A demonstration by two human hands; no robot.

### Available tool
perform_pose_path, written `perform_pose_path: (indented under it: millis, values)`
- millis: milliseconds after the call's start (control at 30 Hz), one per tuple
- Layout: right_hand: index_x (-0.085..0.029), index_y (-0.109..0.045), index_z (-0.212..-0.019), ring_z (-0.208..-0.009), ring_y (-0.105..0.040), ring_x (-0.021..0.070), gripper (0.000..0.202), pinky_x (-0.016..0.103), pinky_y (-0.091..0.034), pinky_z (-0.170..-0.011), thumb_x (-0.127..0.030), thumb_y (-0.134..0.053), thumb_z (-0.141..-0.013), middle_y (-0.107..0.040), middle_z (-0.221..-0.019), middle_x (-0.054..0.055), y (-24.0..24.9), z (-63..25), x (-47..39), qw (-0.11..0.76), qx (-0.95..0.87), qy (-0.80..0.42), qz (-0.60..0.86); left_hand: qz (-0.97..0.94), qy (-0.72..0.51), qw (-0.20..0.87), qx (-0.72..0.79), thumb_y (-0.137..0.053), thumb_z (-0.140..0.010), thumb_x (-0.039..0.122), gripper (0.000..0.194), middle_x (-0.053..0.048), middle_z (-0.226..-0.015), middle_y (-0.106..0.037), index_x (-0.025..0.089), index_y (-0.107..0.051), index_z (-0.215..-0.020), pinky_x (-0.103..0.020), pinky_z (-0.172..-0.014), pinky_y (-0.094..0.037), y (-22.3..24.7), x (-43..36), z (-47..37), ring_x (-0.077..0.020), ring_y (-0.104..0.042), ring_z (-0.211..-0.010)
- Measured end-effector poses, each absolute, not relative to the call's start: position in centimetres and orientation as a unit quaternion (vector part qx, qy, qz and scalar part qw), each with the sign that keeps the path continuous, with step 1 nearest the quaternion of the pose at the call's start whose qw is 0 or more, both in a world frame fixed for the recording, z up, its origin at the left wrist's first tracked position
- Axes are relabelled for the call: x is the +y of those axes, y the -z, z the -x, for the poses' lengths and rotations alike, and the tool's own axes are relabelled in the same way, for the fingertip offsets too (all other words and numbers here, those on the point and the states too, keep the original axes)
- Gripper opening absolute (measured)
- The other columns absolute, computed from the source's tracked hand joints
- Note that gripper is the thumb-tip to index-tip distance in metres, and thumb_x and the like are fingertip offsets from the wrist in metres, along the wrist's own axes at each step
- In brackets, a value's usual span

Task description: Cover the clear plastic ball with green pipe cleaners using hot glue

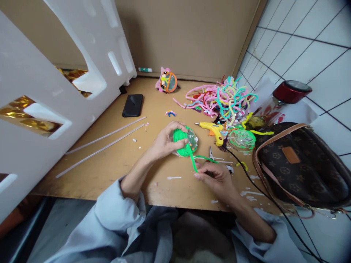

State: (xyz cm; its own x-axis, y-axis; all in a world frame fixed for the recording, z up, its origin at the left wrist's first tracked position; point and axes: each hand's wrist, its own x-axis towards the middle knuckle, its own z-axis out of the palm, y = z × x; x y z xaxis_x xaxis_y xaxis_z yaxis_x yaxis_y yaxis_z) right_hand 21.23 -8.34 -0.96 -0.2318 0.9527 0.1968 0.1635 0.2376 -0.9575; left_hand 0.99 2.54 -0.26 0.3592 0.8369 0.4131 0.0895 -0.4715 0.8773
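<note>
My left hand [170, 140] is closed around a clear plastic ball [192, 140] that is partly covered with bright green pipe cleaner. Its right side is bare and see-through. From the lower edge of the ball runs a loose green pipe cleaner [192, 160], and my right hand [215, 178] pinches it between thumb and fingers. A second green length reaches right above my right hand. Just past that hand lies a pair of scissors [211, 154], partly hidden. A yellow hot glue gun [212, 130] rests beyond the ball.
Behind the glue gun sits a tangled heap of pipe cleaners [219, 98]. A green-wrapped clear ball [241, 140], a red-lidded jar [282, 98] and a brown handbag [298, 168] stand right. A phone [132, 105], glue sticks [101, 149] and a decorated ball [171, 82] lie left and back; white plastic crates [109, 73] rise left.
</note>
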Motion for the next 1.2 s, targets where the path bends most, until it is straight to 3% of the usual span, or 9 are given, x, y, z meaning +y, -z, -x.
perform_pose_path:
  millis: [100,200,300,467,600,767,900,1033,1200]
  values:
    - [-0.022,-0.065,-0.060,-0.058,-0.050,0.0116,0.023,0.035,-0.053,-0.092,-0.027,-0.068,-0.082,-0.053,-0.054,-0.005,1.2,-21.5,-9.2,0.458,-0.661,-0.429,0.411,-0.718,-0.464,0.405,0.323,-0.076,-0.072,0.028,0.028,-0.009,-0.116,-0.064,0.018,-0.063,-0.095,-0.036,-0.101,-0.044,0.4,2.6,-0.9,-0.0225,-0.059,-0.114]
    - [-0.021,-0.065,-0.063,-0.056,-0.048,0.0102,0.021,0.028,-0.052,-0.075,-0.024,-0.067,-0.084,-0.053,-0.056,-0.005,1.7,-22.0,-10.2,0.470,-0.672,-0.404,0.405,-0.716,-0.464,0.408,0.323,-0.076,-0.072,0.027,0.028,-0.009,-0.115,-0.065,0.018,-0.063,-0.095,-0.036,-0.102,-0.044,0.5,2.7,-0.9,-0.0222,-0.059,-0.114]
    - [-0.020,-0.065,-0.066,-0.055,-0.050,0.0095,0.019,0.022,-0.043,-0.057,-0.022,-0.066,-0.084,-0.056,-0.058,-0.004,2.0,-22.8,-11.0,0.481,-0.678,-0.368,0.417,-0.719,-0.464,0.406,0.320,-0.075,-0.071,0.027,0.028,-0.008,-0.114,-0.065,0.018,-0.063,-0.095,-0.035,-0.100,-0.045,0.4,2.6,-0.9,-0.0215,-0.059,-0.111]
    - [-0.019,-0.065,-0.064,-0.050,-0.052,0.0102,0.027,0.020,-0.039,-0.049,-0.030,-0.063,-0.088,-0.056,-0.055,-0.002,2.0,-23.5,-12.2,0.448,-0.675,-0.330,0.485,-0.719,-0.463,0.402,0.327,-0.074,-0.072,0.027,0.026,-0.009,-0.116,-0.064,0.018,-0.062,-0.093,-0.037,-0.100,-0.044,0.2,2.5,-1.1,-0.0224,-0.059,-0.113]
    - [-0.020,-0.071,-0.080,-0.042,-0.049,0.0098,0.027,0.020,-0.039,-0.044,-0.034,-0.054,-0.095,-0.053,-0.050,-0.005,2.3,-23.3,-13.0,0.434,-0.648,-0.351,0.518,-0.717,-0.465,0.406,0.322,-0.074,-0.071,0.027,0.028,-0.009,-0.114,-0.064,0.018,-0.062,-0.094,-0.037,-0.101,-0.044,0.4,2.6,-1.1,-0.0225,-0.059,-0.112]
    - [-0.021,-0.071,-0.076,-0.051,-0.051,0.0108,0.026,0.021,-0.040,-0.048,-0.031,-0.055,-0.094,-0.060,-0.059,-0.002,2.4,-22.9,-13.5,0.441,-0.669,-0.273,0.533,-0.720,-0.463,0.402,0.324,-0.074,-0.072,0.027,0.027,-0.009,-0.113,-0.064,0.018,-0.062,-0.095,-0.039,-0.102,-0.044,0.4,2.6,-1.1,-0.0232,-0.059,-0.113]
    - [-0.021,-0.072,-0.083,-0.057,-0.058,0.0119,0.020,0.020,-0.043,-0.052,-0.027,-0.056,-0.093,-0.067,-0.068,-0.001,2.5,-22.6,-13.8,0.457,-0.659,-0.266,0.535,-0.719,-0.463,0.402,0.327,-0.074,-0.071,0.027,0.027,-0.010,-0.116,-0.063,0.018,-0.063,-0.094,-0.040,-0.103,-0.043,0.3,2.5,-1.1,-0.0237,-0.059,-0.115]
    - [-0.019,-0.068,-0.074,-0.054,-0.052,0.0114,0.028,0.020,-0.038,-0.049,-0.033,-0.054,-0.094,-0.059,-0.061,-0.002,2.3,-22.8,-13.6,0.419,-0.653,-0.306,0.553,-0.717,-0.464,0.405,0.326,-0.074,-0.071,0.028,0.027,-0.010,-0.116,-0.064,0.018,-0.063,-0.094,-0.039,-0.103,-0.043,0.3,2.6,-1.0,-0.0233,-0.059,-0.115]
    - [-0.018,-0.056,-0.063,-0.056,-0.047,0.0104,0.047,0.023,-0.032,-0.053,-0.043,-0.044,-0.101,-0.051,-0.059,-0.003,0.2,-23.6,-12.6,0.310,-0.750,-0.348,0.469,-0.715,-0.460,0.417,0.320,-0.076,-0.071,0.028,0.027,-0.009,-0.115,-0.065,0.018,-0.064,-0.094,-0.037,-0.102,-0.044,0.1,2.7,-0.8,-0.0224,-0.059,-0.115]
